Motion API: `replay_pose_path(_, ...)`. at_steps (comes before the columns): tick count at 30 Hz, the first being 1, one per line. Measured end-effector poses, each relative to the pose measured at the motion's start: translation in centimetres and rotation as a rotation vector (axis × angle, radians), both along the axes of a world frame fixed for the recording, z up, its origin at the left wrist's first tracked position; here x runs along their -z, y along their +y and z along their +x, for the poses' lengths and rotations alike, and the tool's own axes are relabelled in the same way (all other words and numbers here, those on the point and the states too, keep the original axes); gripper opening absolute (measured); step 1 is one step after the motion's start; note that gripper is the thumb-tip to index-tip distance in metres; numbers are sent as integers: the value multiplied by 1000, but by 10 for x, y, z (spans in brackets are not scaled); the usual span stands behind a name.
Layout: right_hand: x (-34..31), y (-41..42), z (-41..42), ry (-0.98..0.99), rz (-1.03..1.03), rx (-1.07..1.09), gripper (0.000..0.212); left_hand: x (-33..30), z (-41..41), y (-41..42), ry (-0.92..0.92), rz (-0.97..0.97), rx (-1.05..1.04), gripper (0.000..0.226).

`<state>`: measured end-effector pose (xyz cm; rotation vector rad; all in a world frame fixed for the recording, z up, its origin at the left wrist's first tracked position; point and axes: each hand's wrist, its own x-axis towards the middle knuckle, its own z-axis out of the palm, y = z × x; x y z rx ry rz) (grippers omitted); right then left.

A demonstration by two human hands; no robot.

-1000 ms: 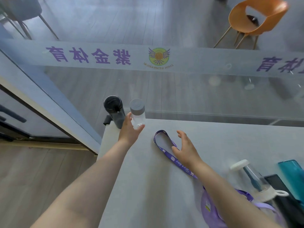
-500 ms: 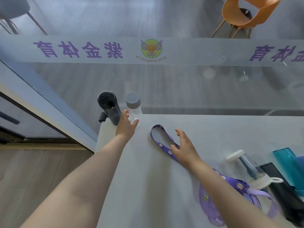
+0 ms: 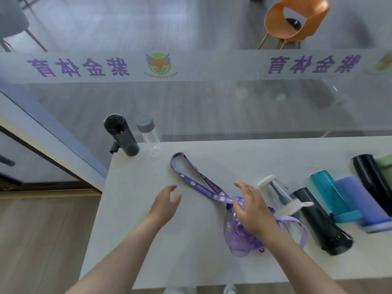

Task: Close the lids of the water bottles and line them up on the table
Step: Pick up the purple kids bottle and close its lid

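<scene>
Two capped bottles stand upright side by side at the table's far left corner: a black bottle (image 3: 122,134) and a clear bottle with a grey lid (image 3: 149,134). A purple bottle (image 3: 241,236) lies on the table (image 3: 148,240), its purple strap (image 3: 197,183) trailing toward the far left. My right hand (image 3: 251,206) is over the purple bottle with fingers spread and holds nothing. My left hand (image 3: 165,201) hovers above the table, fingers relaxed and empty. More bottles lie in a row at the right: a clear bottle with a white lid (image 3: 277,193), a black one (image 3: 320,221) and a teal one (image 3: 331,192).
Further right lie a blue-purple bottle (image 3: 358,202), a dark bottle (image 3: 373,179) and a green one (image 3: 385,164). A glass wall with purple lettering runs along the table's far edge. Behind it stands an orange chair (image 3: 294,22). Wooden floor lies to the left.
My left hand has let go of the clear grey-lidded bottle and drawn back toward me. My right hand has moved right from the strap to above the purple bottle.
</scene>
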<state>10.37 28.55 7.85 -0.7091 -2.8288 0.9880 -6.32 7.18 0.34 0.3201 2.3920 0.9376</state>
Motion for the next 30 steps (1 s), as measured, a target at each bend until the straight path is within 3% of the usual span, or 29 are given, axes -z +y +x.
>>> replay_pose_path(6, 4, 17, 85, 151, 3, -9, 43, 2, 97, 35, -118, 141, 62, 43)
replay_pose_path(10, 16, 30, 129, 89, -38, 55, 56, -3, 143, 56, -207, 254, 76, 52)
replay_pose_path(16, 40, 50, 165, 22, -88, 126, 62, -17, 179, 77, -200, 363, 26, 71)
replay_pose_path(20, 55, 61, 179, -36, -227, 250, 66, -20, 190, 88, -172, 374, -35, 71)
replay_pose_path(26, 63, 69, 176, 89, -281, 486, 63, -15, 197, 94, -85, 310, -39, 63)
replay_pose_path(30, 67, 76, 171, 50, -505, 543, 54, -11, 198, 88, -70, 288, -21, 61)
